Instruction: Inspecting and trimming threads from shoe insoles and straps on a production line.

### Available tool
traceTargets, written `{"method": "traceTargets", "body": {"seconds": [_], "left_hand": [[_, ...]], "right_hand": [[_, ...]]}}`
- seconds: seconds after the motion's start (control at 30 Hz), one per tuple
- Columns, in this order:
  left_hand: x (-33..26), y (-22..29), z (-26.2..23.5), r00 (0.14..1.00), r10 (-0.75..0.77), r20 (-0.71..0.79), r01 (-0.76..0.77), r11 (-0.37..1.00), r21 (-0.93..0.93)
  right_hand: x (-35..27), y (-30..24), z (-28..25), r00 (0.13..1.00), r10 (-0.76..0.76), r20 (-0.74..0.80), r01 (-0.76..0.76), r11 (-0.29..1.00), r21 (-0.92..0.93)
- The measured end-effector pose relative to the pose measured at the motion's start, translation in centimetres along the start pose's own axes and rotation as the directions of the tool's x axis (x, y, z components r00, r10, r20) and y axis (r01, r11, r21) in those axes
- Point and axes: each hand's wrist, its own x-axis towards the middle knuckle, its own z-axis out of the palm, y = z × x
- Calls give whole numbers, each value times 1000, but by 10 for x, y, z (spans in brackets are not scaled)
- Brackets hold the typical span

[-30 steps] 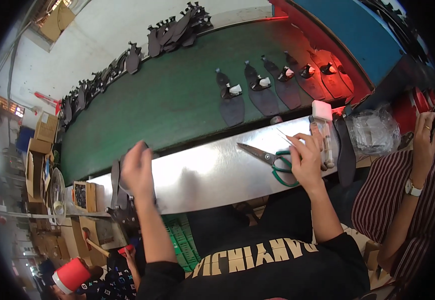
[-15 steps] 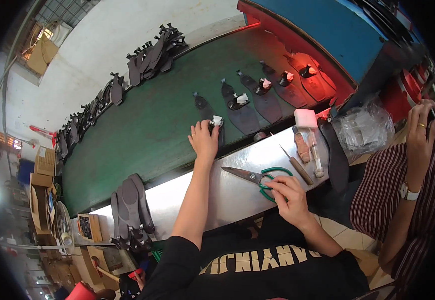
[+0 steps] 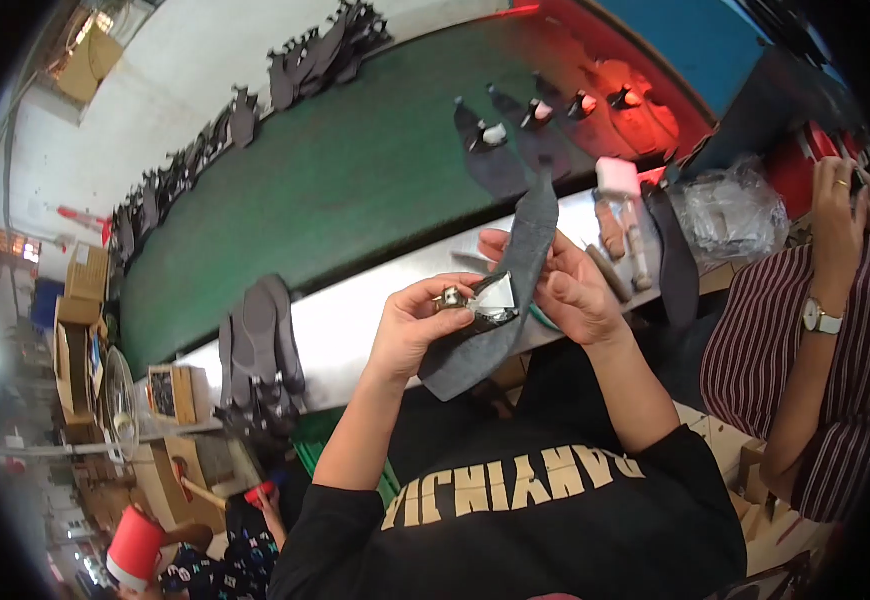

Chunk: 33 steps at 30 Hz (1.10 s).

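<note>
My left hand (image 3: 420, 325) is closed on the black strap (image 3: 495, 318) of a dark grey sandal (image 3: 460, 368), pinching it by the side. White paper (image 3: 496, 294) sits inside the strap. The sandal is held tilted in front of my chest, over the near edge of the metal ledge. My right hand (image 3: 582, 292) is beside the sole, fingers spread and thumb apart. Some of its fingertips show past the sole's far side, so the fingers pass behind it; whether they press on it is hidden. Green-handled scissors (image 3: 543, 318) lie mostly covered by the sandal and my right hand.
On the green conveyor belt (image 3: 355, 190) several sandals (image 3: 490, 160) lead toward a red-lit blue machine (image 3: 700, 50). A metal ledge (image 3: 355, 327) bears soles (image 3: 260, 325), a pink block (image 3: 617, 177), and an awl (image 3: 608, 270). Someone in a striped top (image 3: 770, 350) works at the right.
My left hand has lifted the sandal off the green belt and brought it toward me. My right hand has let go of the scissors and moved up to the sole.
</note>
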Motion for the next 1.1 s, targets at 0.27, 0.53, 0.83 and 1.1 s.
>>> {"method": "traceTargets", "body": {"seconds": [0.27,0.53,0.83,1.1], "left_hand": [[-73,-20,-37,980,63,-188,-103,972,-209],[-93,-24,-44,963,108,-249,-171,953,-249],[-94,-32,-49,963,97,-251,-156,961,-227],[-94,-31,-46,964,66,-259,-130,963,-237]], "right_hand": [[-23,21,47,998,-29,58,60,771,-634],[-43,51,69,996,-10,94,89,419,-903],[-45,62,65,992,-79,103,128,449,-884],[-45,60,63,992,-59,114,128,453,-882]]}}
